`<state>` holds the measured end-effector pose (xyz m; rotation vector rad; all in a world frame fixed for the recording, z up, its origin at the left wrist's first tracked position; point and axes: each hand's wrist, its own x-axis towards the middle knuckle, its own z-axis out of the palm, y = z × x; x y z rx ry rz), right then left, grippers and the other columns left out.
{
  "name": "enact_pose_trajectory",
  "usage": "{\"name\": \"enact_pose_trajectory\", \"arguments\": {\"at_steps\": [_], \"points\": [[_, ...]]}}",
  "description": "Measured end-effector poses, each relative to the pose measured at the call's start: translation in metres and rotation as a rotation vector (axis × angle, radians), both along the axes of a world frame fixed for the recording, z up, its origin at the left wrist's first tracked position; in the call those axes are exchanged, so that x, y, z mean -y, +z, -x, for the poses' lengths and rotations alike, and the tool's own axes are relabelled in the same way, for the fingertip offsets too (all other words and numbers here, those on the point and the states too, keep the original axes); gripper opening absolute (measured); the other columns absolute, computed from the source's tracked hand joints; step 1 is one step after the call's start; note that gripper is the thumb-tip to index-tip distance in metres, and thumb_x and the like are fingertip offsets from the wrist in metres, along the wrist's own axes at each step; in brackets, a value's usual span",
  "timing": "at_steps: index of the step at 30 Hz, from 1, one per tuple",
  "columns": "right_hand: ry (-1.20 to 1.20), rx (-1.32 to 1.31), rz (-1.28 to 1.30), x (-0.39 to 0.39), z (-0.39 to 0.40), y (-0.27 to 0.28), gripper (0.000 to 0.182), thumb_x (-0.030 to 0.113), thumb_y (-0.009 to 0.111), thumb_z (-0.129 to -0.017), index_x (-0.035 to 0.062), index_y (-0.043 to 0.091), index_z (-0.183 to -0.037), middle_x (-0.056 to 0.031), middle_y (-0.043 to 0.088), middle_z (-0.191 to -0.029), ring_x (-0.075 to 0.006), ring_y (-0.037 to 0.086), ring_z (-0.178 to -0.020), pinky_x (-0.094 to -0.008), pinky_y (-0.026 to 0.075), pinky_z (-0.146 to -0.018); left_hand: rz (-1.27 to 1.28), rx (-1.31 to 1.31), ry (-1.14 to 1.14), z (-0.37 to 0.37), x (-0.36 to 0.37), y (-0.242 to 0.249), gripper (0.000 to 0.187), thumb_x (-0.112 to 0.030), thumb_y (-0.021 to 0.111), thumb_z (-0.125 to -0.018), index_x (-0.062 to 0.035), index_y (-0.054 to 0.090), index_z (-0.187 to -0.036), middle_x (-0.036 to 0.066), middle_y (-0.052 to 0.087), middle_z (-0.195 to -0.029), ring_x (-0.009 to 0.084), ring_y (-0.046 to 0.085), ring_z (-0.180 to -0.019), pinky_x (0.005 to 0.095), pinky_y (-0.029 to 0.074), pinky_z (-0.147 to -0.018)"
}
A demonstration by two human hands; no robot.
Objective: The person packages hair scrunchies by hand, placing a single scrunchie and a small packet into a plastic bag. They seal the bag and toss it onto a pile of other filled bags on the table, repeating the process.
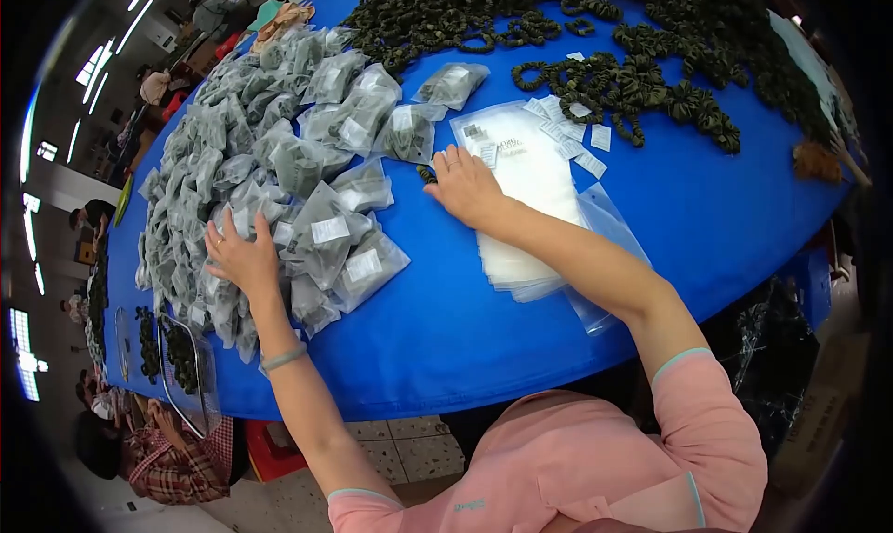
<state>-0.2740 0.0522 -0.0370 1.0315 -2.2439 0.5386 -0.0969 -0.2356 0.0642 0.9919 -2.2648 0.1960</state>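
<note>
Left grip (246,259) splayed at filled bags (321,228), right grip (467,191) at flat bags (532,191)

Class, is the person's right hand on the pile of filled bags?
No, the right hand is at the stack of flat bags, away from the pile of filled bags.

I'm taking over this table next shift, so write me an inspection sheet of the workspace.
Surface: blue-topped table, heavily loaded at its far side.
Job's things: filled bags piled left; flat bags stacked centre; labels scattered on and beside the stack; dark gathered loops heaped on the far side.
Clutter: brown tufted item near the right edge, unidentified.
Hands: left hand spread on the filled bags; right hand at the stack's left edge, beside a small dark loop.
Cables: nothing seen.
Surroundings: person in plaid and red stool at left.
</note>
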Motion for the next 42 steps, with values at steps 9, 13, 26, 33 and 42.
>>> {"name": "enact_pose_trajectory", "arguments": {"at_steps": [9,13,26,33,42], "points": [[-0.045,0.172,-0.211,-0.019,0.007,0.025,0.027,0.018,0.060,-0.091,-0.0032,0.059,-0.107,-0.0187,0.065,-0.084,-0.0309,0.063,-0.075,-0.0411,0.052,-0.069,0.049,-0.099,-0.460,0.022,-0.128,0.028,0.045,-0.024,0.068,-0.088,-0.0095,0.060,-0.130,0.016,0.044,-0.149,0.0366,0.037,-0.139,0.0655,0.022,-0.111],[0.195,0.782,0.044,-0.117,0.023,0.082,0.027,0.008,0.053,-0.092,0.0025,0.061,-0.117,-0.0129,0.068,-0.083,-0.0244,0.061,-0.065,-0.0379,0.050,-0.061,-0.049,-0.112,-0.625,0.019,-0.168,0.028,0.043,-0.017,0.069,-0.087,-0.0082,0.061,-0.128,0.015,0.045,-0.148,0.0357,0.039,-0.138,0.0583,0.026,-0.113],[-0.895,0.161,-0.286,-0.477,0.173,-0.017,0.052,0.018,0.056,-0.097,-0.0006,0.042,-0.143,-0.0191,0.053,-0.141,-0.0342,0.056,-0.124,-0.0418,0.049,-0.100,-0.434,0.072,-0.927,0.049,-0.245,-0.007,0.034,-0.008,0.069,-0.084,-0.0043,0.065,-0.117,0.014,0.060,-0.129,0.0336,0.050,-0.126,0.0441,0.041,-0.105],[-0.712,0.261,-0.342,-0.515,0.185,-0.009,0.049,0.019,0.056,-0.097,0.0015,0.045,-0.142,-0.0202,0.055,-0.138,-0.0339,0.055,-0.124,-0.0439,0.048,-0.100,-0.522,0.227,-1.012,0.095,-0.259,-0.018,0.016,-0.003,0.068,-0.082,-0.0006,0.073,-0.097,0.009,0.070,-0.106,0.0241,0.063,-0.095,0.0309,0.053,-0.080],[-1.005,0.715,0.205,-0.582,0.135,0.058,0.041,0.021,0.060,-0.096,-0.0032,0.057,-0.129,-0.0155,0.069,-0.112,-0.0254,0.068,-0.091,-0.0333,0.053,-0.080,-0.366,0.305,-1.087,0.127,-0.268,-0.037,0.012,-0.003,0.064,-0.081,0.0009,0.073,-0.089,0.010,0.070,-0.105,0.0253,0.064,-0.090,0.0342,0.054,-0.072]]}}
